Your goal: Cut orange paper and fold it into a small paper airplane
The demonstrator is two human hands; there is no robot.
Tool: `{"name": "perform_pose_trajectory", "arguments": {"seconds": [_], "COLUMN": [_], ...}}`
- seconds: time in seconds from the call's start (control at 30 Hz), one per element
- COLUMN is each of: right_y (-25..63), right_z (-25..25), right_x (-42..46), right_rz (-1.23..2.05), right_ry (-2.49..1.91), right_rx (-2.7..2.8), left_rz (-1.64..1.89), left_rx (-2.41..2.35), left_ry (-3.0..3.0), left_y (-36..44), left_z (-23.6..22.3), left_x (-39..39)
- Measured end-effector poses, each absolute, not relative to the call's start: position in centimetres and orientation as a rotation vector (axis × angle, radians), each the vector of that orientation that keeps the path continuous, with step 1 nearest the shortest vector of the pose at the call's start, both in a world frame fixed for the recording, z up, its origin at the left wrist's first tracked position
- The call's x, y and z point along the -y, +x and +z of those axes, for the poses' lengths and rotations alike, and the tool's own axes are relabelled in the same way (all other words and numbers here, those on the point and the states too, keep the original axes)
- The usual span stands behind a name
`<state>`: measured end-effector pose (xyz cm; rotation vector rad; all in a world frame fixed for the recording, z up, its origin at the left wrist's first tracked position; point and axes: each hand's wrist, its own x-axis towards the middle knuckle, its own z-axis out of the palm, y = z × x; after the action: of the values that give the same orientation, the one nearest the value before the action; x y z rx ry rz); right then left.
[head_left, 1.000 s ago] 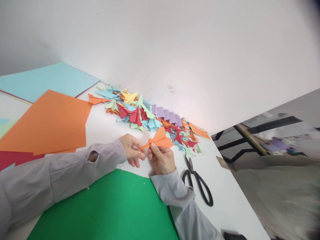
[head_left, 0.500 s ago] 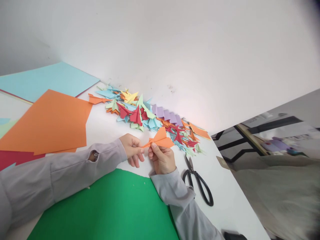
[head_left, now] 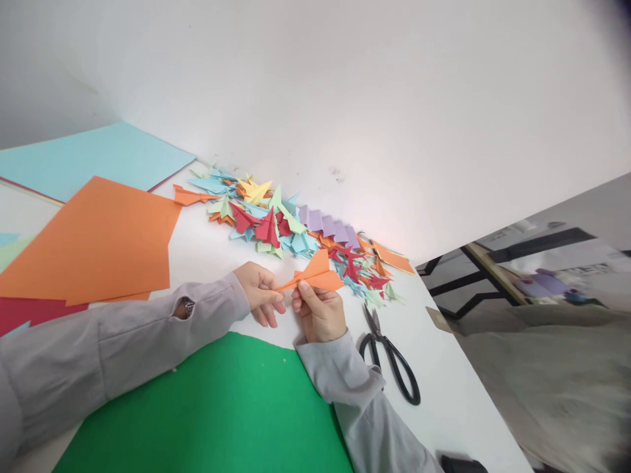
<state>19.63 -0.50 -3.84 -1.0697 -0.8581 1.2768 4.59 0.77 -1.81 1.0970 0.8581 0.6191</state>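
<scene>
An orange paper plane (head_left: 318, 270) is held between my two hands, its wings spread toward the right and its narrow nose toward the left. My left hand (head_left: 259, 291) pinches the nose between thumb and forefinger, the other fingers hanging loose. My right hand (head_left: 321, 312) grips the body from below, thumb on top. Just behind the plane lies a long heap of small folded paper planes (head_left: 269, 226) in red, blue, green, yellow and orange. A pleated purple paper piece (head_left: 329, 225) rests among them.
Black-handled scissors (head_left: 389, 358) lie slightly open to the right of my right hand. A green sheet (head_left: 211, 414) is under my forearms. Orange sheets (head_left: 93, 243) and a light blue stack (head_left: 98, 157) are at the left. A white wall (head_left: 345, 98) rises behind the table.
Almost nothing differs. Both hands keep their hold on the orange paper plane, with only a very slight shift of the left fingers.
</scene>
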Motion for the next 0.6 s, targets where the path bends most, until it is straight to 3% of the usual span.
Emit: {"name": "perform_pose_trajectory", "arguments": {"seconds": [0.6], "right_y": [19.94], "right_z": [-4.34], "right_x": [0.53], "right_rz": [1.290], "right_ry": [-1.029], "right_rx": [0.965], "left_rz": [0.658], "left_rx": [-0.875], "left_ry": [1.162], "left_y": [4.85], "left_z": [-1.91], "left_x": [-0.68]}}
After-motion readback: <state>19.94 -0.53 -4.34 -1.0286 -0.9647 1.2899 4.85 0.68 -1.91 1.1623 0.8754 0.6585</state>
